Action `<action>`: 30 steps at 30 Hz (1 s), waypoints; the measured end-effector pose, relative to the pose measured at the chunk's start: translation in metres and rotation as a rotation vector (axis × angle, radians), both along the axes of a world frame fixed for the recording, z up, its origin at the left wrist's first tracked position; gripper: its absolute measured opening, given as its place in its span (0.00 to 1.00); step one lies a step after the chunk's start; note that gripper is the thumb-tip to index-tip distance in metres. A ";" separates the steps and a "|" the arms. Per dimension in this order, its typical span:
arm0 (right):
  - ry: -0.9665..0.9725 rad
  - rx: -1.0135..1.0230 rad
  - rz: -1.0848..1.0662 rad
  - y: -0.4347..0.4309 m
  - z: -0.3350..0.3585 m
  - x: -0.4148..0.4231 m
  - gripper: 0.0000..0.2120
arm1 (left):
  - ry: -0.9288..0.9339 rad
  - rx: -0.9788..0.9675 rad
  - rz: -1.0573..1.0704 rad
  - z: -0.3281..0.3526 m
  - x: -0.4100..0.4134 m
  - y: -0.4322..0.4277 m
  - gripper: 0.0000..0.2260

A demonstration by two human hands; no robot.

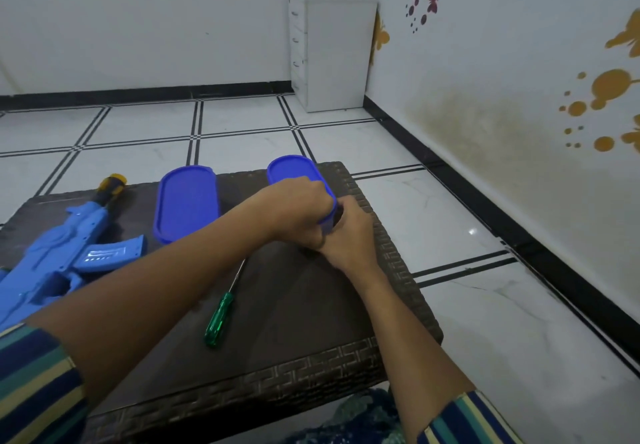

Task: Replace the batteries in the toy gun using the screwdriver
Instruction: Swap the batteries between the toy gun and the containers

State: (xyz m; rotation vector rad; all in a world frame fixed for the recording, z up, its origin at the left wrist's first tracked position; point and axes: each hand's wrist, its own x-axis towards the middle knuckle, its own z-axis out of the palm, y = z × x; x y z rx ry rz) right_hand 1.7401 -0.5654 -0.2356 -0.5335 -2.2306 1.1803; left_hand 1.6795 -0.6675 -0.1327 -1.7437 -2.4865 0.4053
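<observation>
Two hands [322, 221] grip blue box [294, 175]; screwdriver [221, 315] below, untouched.

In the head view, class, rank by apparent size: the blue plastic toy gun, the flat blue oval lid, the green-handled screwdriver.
1. Blue plastic toy gun, partly cut off by the frame
2. Flat blue oval lid
3. Green-handled screwdriver

Striped sleeves [38, 384], navy, teal, yellow bands
</observation>
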 end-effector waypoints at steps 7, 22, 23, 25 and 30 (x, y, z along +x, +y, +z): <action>-0.018 0.051 0.015 -0.001 -0.003 -0.001 0.16 | -0.019 0.058 0.071 -0.001 0.014 -0.005 0.18; -0.053 0.043 0.107 -0.013 0.000 0.000 0.32 | 0.032 0.312 0.203 0.017 0.008 -0.016 0.11; -0.070 0.021 0.116 -0.013 0.003 0.001 0.34 | -0.007 0.398 0.218 0.025 0.000 -0.022 0.12; -0.084 0.007 0.139 -0.013 0.007 0.003 0.35 | -0.070 0.550 0.246 0.036 -0.013 -0.035 0.13; -0.083 0.017 0.158 -0.018 0.010 0.008 0.41 | -0.235 1.121 0.581 0.045 -0.048 -0.091 0.14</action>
